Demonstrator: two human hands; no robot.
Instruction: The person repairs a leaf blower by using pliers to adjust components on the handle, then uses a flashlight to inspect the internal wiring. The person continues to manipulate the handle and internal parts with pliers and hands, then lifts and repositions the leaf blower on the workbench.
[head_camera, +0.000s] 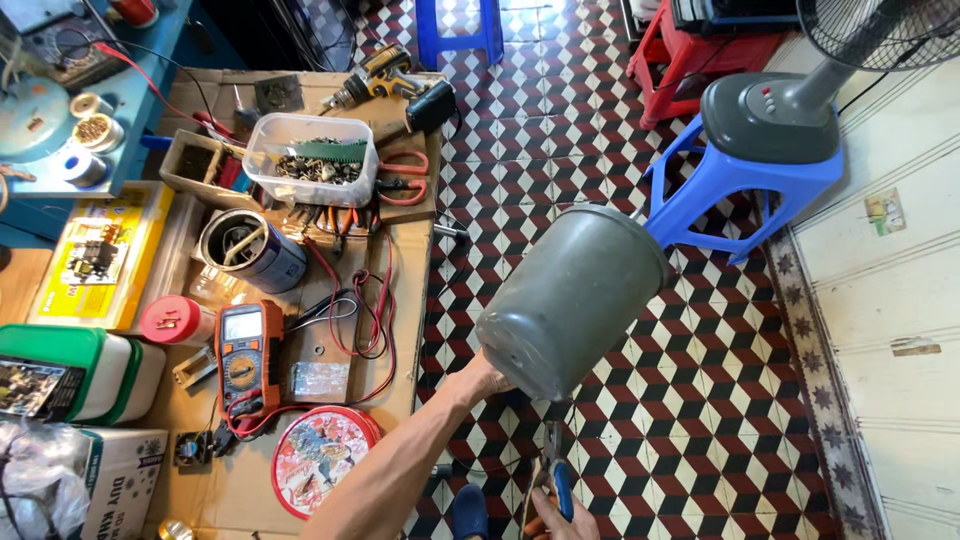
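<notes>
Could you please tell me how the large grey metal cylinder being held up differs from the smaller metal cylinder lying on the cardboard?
The large grey metal cylinder is held above the tiled floor, steadied by the left hand; the smaller metal cylinder rests on the brown cardboard, untouched. The grey one is much bigger. It shows its closed end; the smaller one shows an open end with parts inside. Both are round, metal and tilted sideways.

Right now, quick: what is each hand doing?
Left hand: against the base of the grey drum, holding it up; fingers hidden.
Right hand: closed on blue-handled pliers.
</notes>
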